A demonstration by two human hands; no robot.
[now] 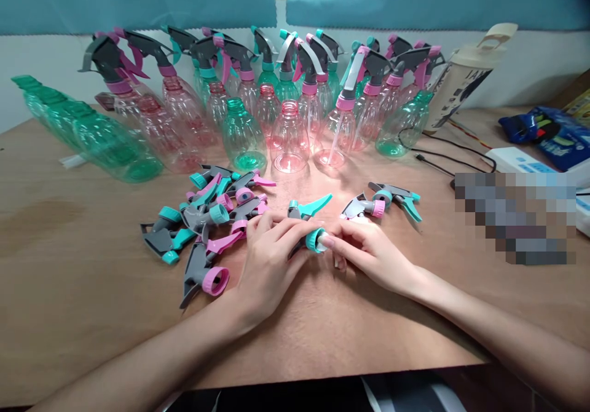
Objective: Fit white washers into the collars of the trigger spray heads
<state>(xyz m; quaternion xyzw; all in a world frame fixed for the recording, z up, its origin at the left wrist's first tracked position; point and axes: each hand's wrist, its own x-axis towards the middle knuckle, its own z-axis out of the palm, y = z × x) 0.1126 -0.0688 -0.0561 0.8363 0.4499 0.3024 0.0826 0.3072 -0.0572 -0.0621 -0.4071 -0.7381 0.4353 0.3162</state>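
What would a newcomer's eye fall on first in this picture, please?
Probably the crowd of pink and green spray bottles along the back of the table. Next, the loose pile of spray heads at centre left, and beside it the left hand gripping one teal spray head while the right hand touches its collar.

Head camera looks forward and down, close over the table (69,246).
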